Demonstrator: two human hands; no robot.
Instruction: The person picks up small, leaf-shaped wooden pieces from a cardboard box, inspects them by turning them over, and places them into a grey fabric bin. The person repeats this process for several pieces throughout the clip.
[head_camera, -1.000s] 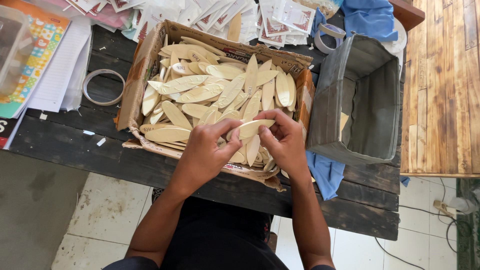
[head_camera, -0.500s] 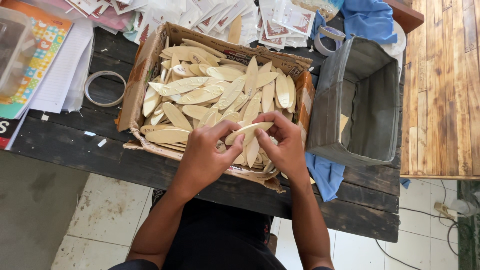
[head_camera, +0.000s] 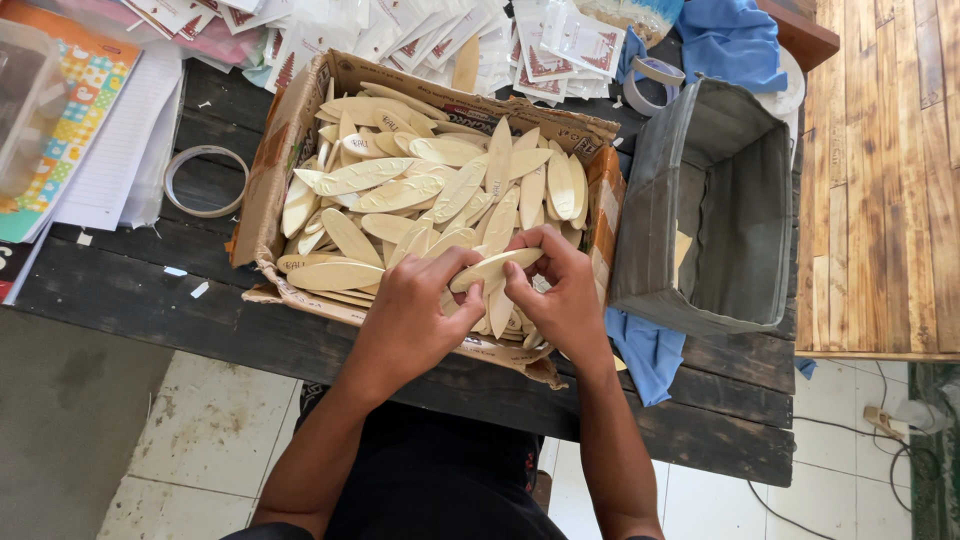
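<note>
Over a cardboard box (head_camera: 290, 140), pale leaf-shaped wooden piece (head_camera: 497, 268), smooth, pinched between both hands, left hand (head_camera: 420, 315), right hand (head_camera: 562, 295)

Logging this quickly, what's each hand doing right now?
Left hand: closed on the leaf-shaped wooden piece.
Right hand: closed on the same piece's other end.

dark plank table (head_camera: 150, 300) | cardboard box (head_camera: 290, 140) | tape ring (head_camera: 205, 181) | grey bin (head_camera: 720, 200)

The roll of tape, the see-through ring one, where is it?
The roll of tape lies flat on the dark table, just left of the cardboard box and right of the white paper stack.
</note>
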